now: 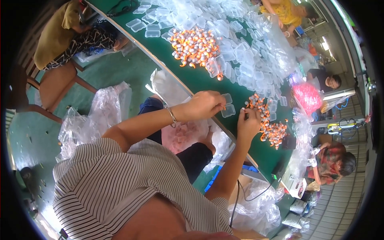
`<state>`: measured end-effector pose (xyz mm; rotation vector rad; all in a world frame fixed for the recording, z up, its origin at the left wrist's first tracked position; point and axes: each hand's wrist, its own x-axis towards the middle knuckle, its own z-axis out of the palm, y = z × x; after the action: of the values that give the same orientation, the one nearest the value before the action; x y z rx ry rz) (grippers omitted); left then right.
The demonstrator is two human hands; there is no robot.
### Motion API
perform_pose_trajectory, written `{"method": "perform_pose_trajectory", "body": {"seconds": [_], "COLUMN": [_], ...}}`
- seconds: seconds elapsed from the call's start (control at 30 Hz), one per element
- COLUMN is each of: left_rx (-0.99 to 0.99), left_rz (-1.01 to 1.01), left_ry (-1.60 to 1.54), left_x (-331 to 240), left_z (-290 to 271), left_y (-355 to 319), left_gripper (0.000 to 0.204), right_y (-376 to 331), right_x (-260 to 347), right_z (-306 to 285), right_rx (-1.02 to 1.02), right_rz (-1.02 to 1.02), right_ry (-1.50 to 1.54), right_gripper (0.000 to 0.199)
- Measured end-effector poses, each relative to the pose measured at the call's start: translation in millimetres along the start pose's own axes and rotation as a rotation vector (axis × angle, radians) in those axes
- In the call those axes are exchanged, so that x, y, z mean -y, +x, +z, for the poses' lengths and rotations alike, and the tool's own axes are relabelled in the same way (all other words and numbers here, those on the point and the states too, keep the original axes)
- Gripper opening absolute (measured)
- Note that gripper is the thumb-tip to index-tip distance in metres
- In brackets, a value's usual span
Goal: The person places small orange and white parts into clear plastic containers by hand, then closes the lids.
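Observation:
My left hand (205,105), with a bracelet on its wrist, is closed at the table's near edge. Its fingertips pinch the side of an opened clear plastic case (228,111), whose two halves lie spread over the green top. A bit of orange shows at those fingertips. To the right, my right hand (249,123) has its fingers curled together beside a small pile of orange and grey pieces (273,133). What its fingers hold, if anything, is too small to make out. A few more clear cases (273,105) lie just beyond that pile.
A larger heap of orange and grey pieces (194,46) sits farther off, beside a big spread of clear cases (244,60). A pink bagged bundle (307,98) stands at the right. Co-workers sit around the table (188,78). Plastic bags (110,104) lie on the floor at left.

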<state>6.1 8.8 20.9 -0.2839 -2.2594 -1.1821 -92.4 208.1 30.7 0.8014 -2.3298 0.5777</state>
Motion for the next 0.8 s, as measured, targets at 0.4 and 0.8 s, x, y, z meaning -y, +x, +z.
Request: {"method": "perform_pose_trajectory", "body": {"seconds": [0.4, 0.8], "left_rx": [-0.026, -0.134], "left_rz": [0.037, -0.024], "left_ry": [0.028, 0.271], "left_x": [-7.1, -7.8], "left_z": [20.6, 33.8], "left_y": [8.3, 7.3], "left_gripper": [0.009, 0.028], "right_y": [-0.4, 2.6], "right_x": [22.1, 22.3], "right_z": [-4.5, -1.0], "right_rx": [0.127, 0.182], "right_rz": [0.184, -0.002], "right_ry": [0.514, 0.334], "right_gripper": [0.015, 0.008]}}
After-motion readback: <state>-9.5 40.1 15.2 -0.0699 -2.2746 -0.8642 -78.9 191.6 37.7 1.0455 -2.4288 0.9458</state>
